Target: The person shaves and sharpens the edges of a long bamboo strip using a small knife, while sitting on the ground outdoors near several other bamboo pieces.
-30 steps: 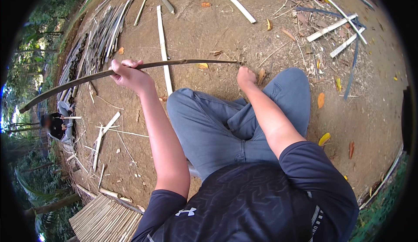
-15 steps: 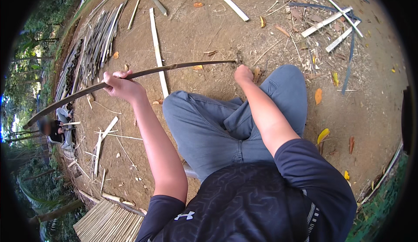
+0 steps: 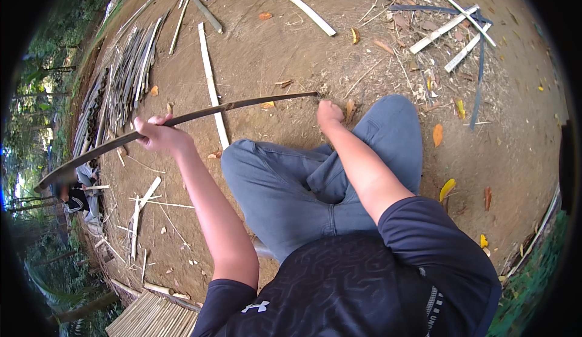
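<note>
A long, dark, slightly curved bamboo strip (image 3: 239, 103) slants across in front of my knees, above the ground. My left hand (image 3: 160, 135) is closed around it toward its left part, thumb and fingers gripping it. At the strip's right end my right hand (image 3: 330, 115) is a closed fist, just beside and nearer to me than the tip. What the fist holds is hidden; a small, dark, unclear bit shows between it and the strip's tip.
A pale strip (image 3: 212, 85) lies on the soil beneath the dark one. Bundled sticks (image 3: 130, 73) are at the left, and crossed strips (image 3: 451, 30) at the far right. Another person (image 3: 82, 197) sits at the left edge. A slatted bamboo mat (image 3: 154, 316) is at the lower left.
The whole view has shifted, so the ground things appear further left. Both hands and the strip sit slightly lower and further left in the picture, their grips looking the same.
</note>
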A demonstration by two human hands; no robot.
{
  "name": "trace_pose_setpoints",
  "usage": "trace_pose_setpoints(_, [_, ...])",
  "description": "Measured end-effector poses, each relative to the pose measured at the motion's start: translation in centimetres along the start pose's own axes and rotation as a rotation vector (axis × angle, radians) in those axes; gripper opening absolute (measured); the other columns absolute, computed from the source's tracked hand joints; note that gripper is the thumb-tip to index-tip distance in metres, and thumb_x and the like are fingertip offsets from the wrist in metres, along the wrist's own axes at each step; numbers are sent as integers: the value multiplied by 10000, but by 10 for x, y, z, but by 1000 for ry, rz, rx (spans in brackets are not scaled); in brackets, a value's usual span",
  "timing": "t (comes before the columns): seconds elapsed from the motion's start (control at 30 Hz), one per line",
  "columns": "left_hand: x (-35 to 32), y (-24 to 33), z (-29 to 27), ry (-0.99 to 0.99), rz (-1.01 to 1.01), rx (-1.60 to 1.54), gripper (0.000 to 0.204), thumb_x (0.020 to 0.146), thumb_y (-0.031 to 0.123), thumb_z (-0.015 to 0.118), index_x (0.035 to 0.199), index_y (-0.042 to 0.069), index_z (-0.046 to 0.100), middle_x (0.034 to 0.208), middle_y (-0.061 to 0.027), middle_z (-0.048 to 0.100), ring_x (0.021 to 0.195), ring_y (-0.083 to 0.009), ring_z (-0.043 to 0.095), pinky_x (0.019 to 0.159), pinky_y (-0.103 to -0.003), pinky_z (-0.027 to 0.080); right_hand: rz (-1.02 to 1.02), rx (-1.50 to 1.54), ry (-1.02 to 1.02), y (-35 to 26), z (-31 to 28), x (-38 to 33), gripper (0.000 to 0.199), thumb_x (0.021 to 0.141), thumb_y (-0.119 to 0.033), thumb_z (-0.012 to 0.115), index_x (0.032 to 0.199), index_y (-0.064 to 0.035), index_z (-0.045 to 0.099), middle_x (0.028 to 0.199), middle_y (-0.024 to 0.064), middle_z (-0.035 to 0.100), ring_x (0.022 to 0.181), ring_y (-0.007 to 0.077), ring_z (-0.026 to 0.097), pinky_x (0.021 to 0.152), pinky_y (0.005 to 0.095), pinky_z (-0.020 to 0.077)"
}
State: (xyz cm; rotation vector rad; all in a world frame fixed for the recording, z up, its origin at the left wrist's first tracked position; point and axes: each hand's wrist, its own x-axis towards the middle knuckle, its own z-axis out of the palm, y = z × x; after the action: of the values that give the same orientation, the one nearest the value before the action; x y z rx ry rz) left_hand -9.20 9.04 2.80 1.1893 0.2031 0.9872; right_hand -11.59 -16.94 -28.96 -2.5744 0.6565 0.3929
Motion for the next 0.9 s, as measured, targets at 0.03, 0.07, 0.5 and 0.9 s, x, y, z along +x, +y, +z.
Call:
trace_pose_setpoints(0.03, [1, -1, -5, -12, 1, -12, 309, 926, 312, 621, 994, 92, 416, 584, 4, 474, 521, -104, 494, 513, -260, 498, 16, -16, -7, -2, 4, 1, 201, 945, -95, 548, 1029, -50, 725, 1099, 160, 720, 1005, 306, 715, 798, 401, 602])
trace_pose_setpoints(0.07, [5, -2, -9, -25, 1, -24, 310, 927, 313, 621, 996, 94, 412, 586, 4, 473, 523, -104, 495, 515, -259, 498, 17, -16, -1, -3, 8, 1, 206, 949, -85, 538, 1029, -49, 724, 1102, 160, 720, 1005, 304, 716, 801, 404, 602])
trace_pose_setpoints(0.5, [37, -39, -82, 322, -37, 167, 463, 960, 336, 637, 1227, 9, 445, 744, -60, 514, 647, -197, 576, 615, -314, 510, 281, 426, -28, 3, -16, 0, 389, 970, -342, 534, 1101, -16, 701, 1090, 232, 700, 1068, 400, 661, 922, 462, 514])
trace_pose_setpoints(0.9, [19, -18, -55, 235, -64, 112, 458, 970, 308, 654, 1180, -43, 450, 908, -167, 663, 726, -220, 666, 598, -314, 569, -21, -128, 395, 49, -105, 10, 281, 975, -287, 540, 1088, -36, 593, 838, 164, 706, 723, 301, 717, 582, 432, 555])
